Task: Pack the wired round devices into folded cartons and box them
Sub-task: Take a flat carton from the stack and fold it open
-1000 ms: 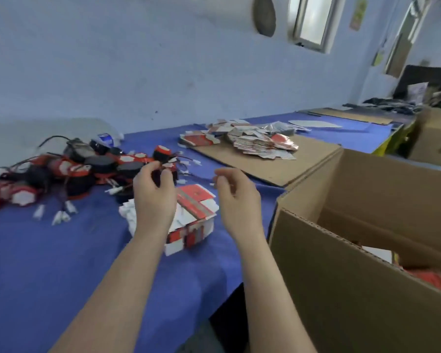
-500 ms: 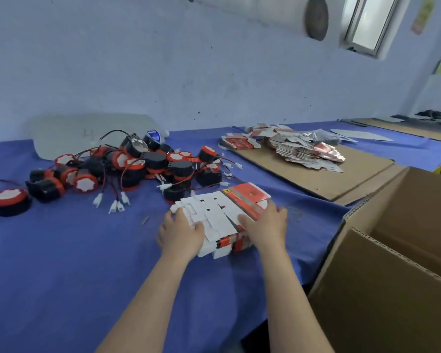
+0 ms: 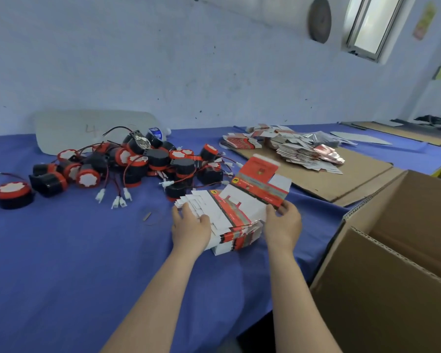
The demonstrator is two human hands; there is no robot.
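Observation:
A heap of round black-and-red devices point(image 3: 138, 164) with red-black wires and white plugs lies on the blue table at the back left. A stack of flat red-and-white cartons point(image 3: 227, 225) sits in front of me. My left hand point(image 3: 190, 226) rests flat on the stack's left side. My right hand point(image 3: 281, 222) pinches the top carton point(image 3: 260, 182) by its near right edge and holds it tilted up off the stack. A large open cardboard box point(image 3: 392, 263) stands at the right.
More flat cartons point(image 3: 298, 151) lie piled on a brown cardboard sheet point(image 3: 341, 174) at the back right. One single round device point(image 3: 12, 192) sits apart at the far left. A grey rounded board point(image 3: 87, 128) leans on the wall. Bare blue cloth point(image 3: 74, 250) lies front left.
Both hands came down onto the carton stack; since then my right hand has lifted the top carton up off it. The view has swung left, away from the big box.

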